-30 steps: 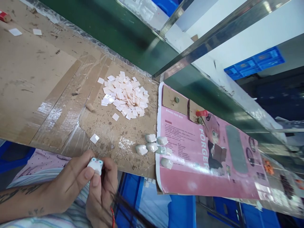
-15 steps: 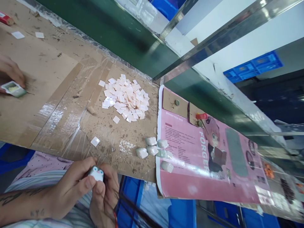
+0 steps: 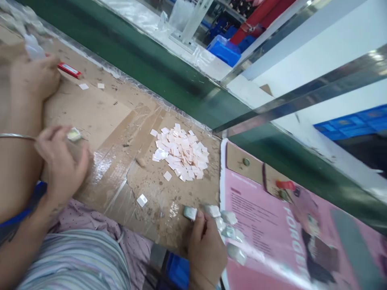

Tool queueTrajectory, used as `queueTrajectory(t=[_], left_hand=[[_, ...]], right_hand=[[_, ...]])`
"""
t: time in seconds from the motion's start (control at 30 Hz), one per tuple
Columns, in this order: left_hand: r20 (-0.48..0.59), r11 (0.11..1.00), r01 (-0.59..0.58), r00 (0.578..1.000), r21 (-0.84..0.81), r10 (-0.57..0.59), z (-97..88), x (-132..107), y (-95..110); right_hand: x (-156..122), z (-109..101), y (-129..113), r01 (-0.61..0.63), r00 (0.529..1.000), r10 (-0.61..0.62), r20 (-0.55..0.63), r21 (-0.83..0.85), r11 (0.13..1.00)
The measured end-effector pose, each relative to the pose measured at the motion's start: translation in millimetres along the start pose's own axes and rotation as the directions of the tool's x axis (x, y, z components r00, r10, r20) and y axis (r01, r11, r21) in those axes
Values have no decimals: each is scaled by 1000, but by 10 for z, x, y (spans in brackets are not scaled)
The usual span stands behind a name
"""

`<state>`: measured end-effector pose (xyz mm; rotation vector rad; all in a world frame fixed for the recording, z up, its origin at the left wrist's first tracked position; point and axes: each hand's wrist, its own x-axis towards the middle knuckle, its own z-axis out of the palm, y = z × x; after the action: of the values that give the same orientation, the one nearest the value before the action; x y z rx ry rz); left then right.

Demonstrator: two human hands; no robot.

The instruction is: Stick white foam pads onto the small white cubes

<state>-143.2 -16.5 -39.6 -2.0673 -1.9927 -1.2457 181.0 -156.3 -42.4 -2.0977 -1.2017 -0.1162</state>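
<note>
My left hand (image 3: 62, 167) is over the taped cardboard worktop (image 3: 99, 117), its fingertips pinched on a small pale square piece (image 3: 74, 134). My right hand (image 3: 206, 247) is at the worktop's near edge, thumb and fingers closed on a small white padded piece (image 3: 190, 212). That piece sits at the left end of a cluster of similar white pieces (image 3: 229, 225) on the pink printed sheet (image 3: 260, 225). A heap of small pale square stickers (image 3: 181, 151) lies on the cardboard between my hands. The picture is smeared by motion.
Another person's forearm with a thin bangle (image 3: 15, 137) crosses the left side, and their hand (image 3: 34, 76) rests near a red flat item (image 3: 69, 70). A green conveyor belt (image 3: 157, 68) with metal rails runs behind. Loose squares (image 3: 142, 200) dot the cardboard. Blue crates (image 3: 225, 50) stand beyond.
My hands have parted: the left rose onto the cardboard with a small piece, the right moved right to the white pieces. The view swung left and another person's arm came in.
</note>
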Motion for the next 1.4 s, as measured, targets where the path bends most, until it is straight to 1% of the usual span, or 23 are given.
queueTrajectory(t=[0.07,0.1,0.13,0.2,0.3,0.4,0.5,0.57,0.6,0.63,0.7,0.73,0.8,0.83,0.9,0.93,1.0,1.07,1.1,1.2,1.27,1.37,1.4], left_hand=[[41,999,38,998,27,-39,54,57,-47],[127,998,61,990,35,-65,80,70,-48],[203,995,88,974,44,-95,100,78,-39],[285,989,135,947,65,-148,113,90,-5],[279,980,175,940,96,-195,77,127,32],[269,971,211,934,115,-235,31,164,29],[282,981,184,940,60,-193,11,92,70],[362,980,183,921,-73,-145,11,-61,168],[426,968,199,897,-156,-116,15,-164,237],[509,940,224,858,-258,-65,22,-276,315],[592,920,167,801,-356,84,48,-494,472],[608,904,102,771,-416,193,67,-585,538],[600,871,8,728,-491,332,114,-709,623],[592,855,-32,708,-518,385,139,-742,639],[591,838,-73,676,-541,440,178,-766,634],[598,835,-76,663,-545,450,191,-766,622],[625,841,-41,651,-539,432,200,-762,605],[639,848,-18,649,-530,413,196,-756,612],[627,845,-35,654,-534,423,193,-748,624],[562,821,-147,662,-551,496,194,-672,669],[554,805,-197,634,-559,540,201,-585,683],[590,787,-199,561,-584,581,208,-493,680],[594,786,-199,555,-585,583,208,-493,682]], right_hand=[[-69,2,-116,72,996,-74,-54,-33,997],[-117,25,-202,116,991,-118,-65,-35,993],[-170,63,-300,167,984,-168,-61,-22,986],[-275,167,-504,276,961,-276,-1,25,961],[-395,333,-724,374,919,-382,100,89,923],[-450,438,-776,397,887,-416,201,127,909],[-455,458,-754,307,896,-354,269,204,930],[-443,432,-746,197,918,-284,276,305,932],[-438,409,-742,150,925,-256,279,351,924],[-437,380,-734,114,930,-235,284,385,916],[-455,308,-697,79,938,-206,279,407,910],[-477,267,-668,49,951,-165,263,400,915],[-547,184,-597,-66,978,-21,206,406,912],[-591,146,-563,-141,981,67,182,428,893],[-683,87,-510,-293,955,227,188,501,815],[-726,69,-493,-351,936,276,217,532,770],[-795,52,-478,-417,909,316,272,578,702],[-842,52,-477,-421,907,298,297,611,670],[-858,52,-477,-402,915,274,296,629,665],[-888,41,-476,-351,934,208,289,650,674],[-894,29,-468,-322,943,170,287,646,692],[-900,39,-443,-277,954,133,268,620,734],[-908,53,-432,-261,958,123,261,602,755]])
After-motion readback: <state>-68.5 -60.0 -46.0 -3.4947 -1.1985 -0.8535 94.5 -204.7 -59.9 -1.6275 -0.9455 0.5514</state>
